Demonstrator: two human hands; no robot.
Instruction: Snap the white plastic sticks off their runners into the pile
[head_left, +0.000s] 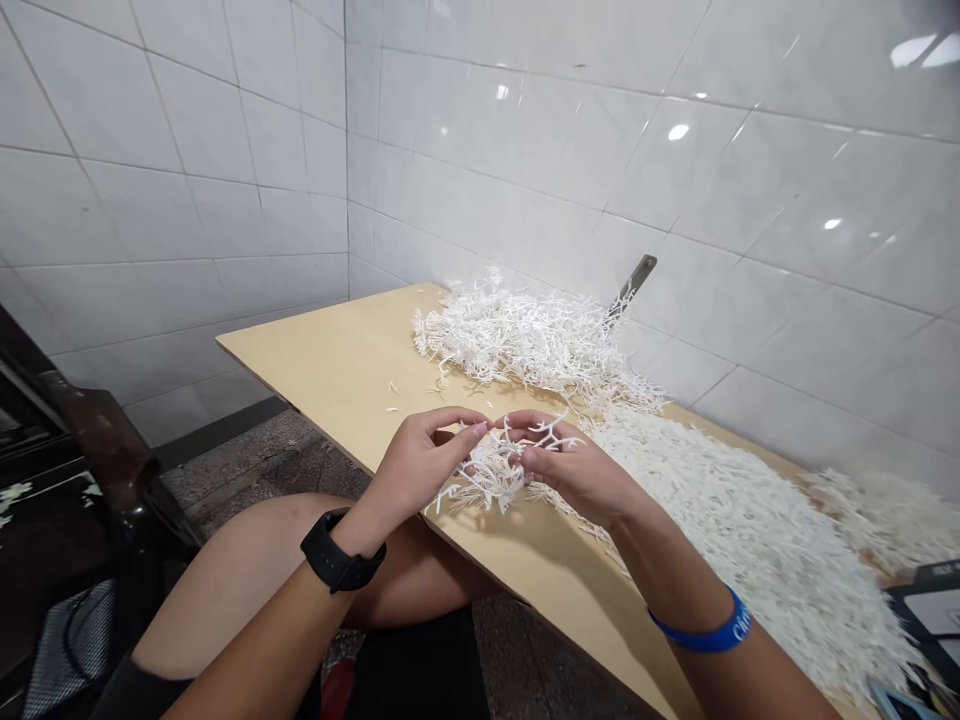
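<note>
My left hand (424, 462), with a black watch on its wrist, is closed in a pinch, its thumb and index fingertips meeting over a small heap of white branched pieces (491, 478). Close beside it, my right hand (574, 472) has its fingers curled around a white branched piece (551, 432) whose thin forked ends stick out above the thumb. The fingertips of both hands nearly touch. What exactly lies between the left fingertips is partly hidden. The small heap sits at the near edge of the tan board (322, 345), under the hands.
A tangled pile of white branched pieces (517, 335) lies at the back of the board. To the right spreads a wide heap of small white pieces (735, 530). A flat dark metal strip (634, 285) leans by the tiled wall (487, 120). Dark furniture (97, 450) stands left.
</note>
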